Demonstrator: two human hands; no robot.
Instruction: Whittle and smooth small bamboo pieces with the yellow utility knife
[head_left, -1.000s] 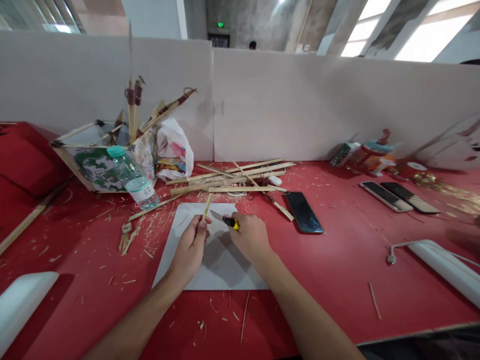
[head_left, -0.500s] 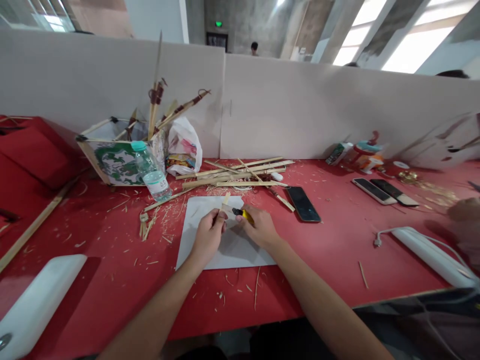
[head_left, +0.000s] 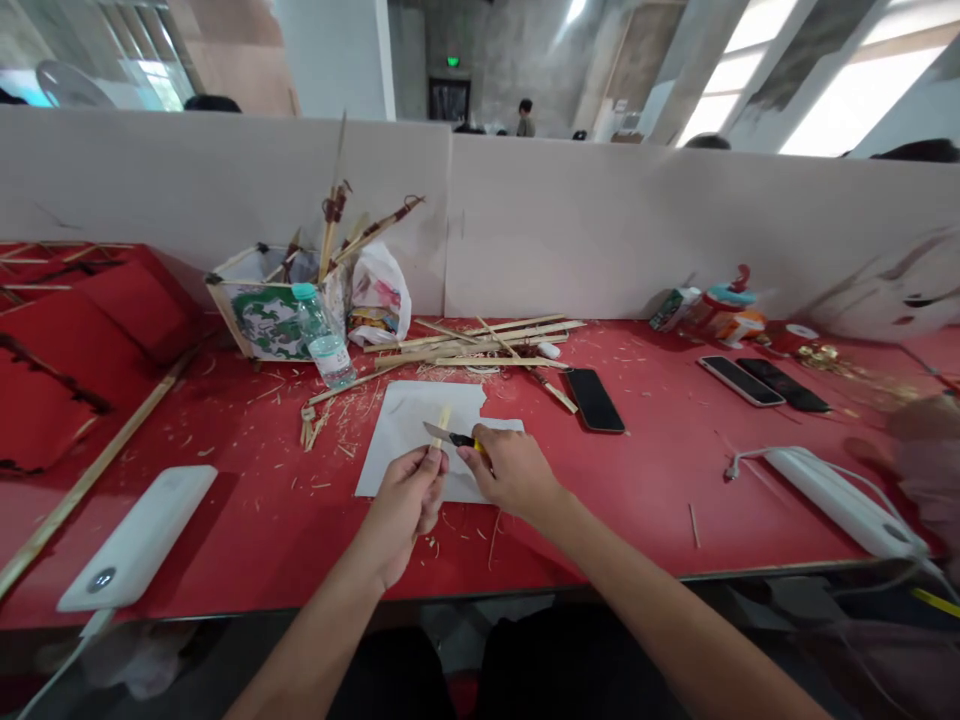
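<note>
concrete-grey walls rise at the back of the room, where a green lit sign [head_left: 452, 62] glows above a dark doorway [head_left: 449, 100] and bright windows [head_left: 862, 65] slant along the right. a distant person [head_left: 526, 122] shows above the pale partition [head_left: 660, 230] that closes off the far side of the red surface [head_left: 645, 510]. pale shavings [head_left: 346, 450] lie scattered over the surface, thickest left of a white sheet [head_left: 397, 415]. beyond the sheet, long wooden strips [head_left: 480, 347] are heaped across one another, with a dark phone [head_left: 595, 400] just beside their right end. a clear bottle [head_left: 330, 355] with a teal cap stands before a green-patterned box [head_left: 262, 320], and a white plastic bag [head_left: 382, 280] sits near it. a white power bank [head_left: 142, 535] lies near the left front edge; farther right, two more phones [head_left: 761, 383] rest side by side.

over the sheet, the left hand's [head_left: 411, 490] fingers are clasped round a short wooden piece [head_left: 445, 418], its pale end tilted up and away. the right hand's [head_left: 517, 468] fingers are wrapped round the yellow-and-black handle of a knife [head_left: 448, 434], whose blade crosses the piece just above the left fingers; whether it touches the wood cannot be told.
</note>
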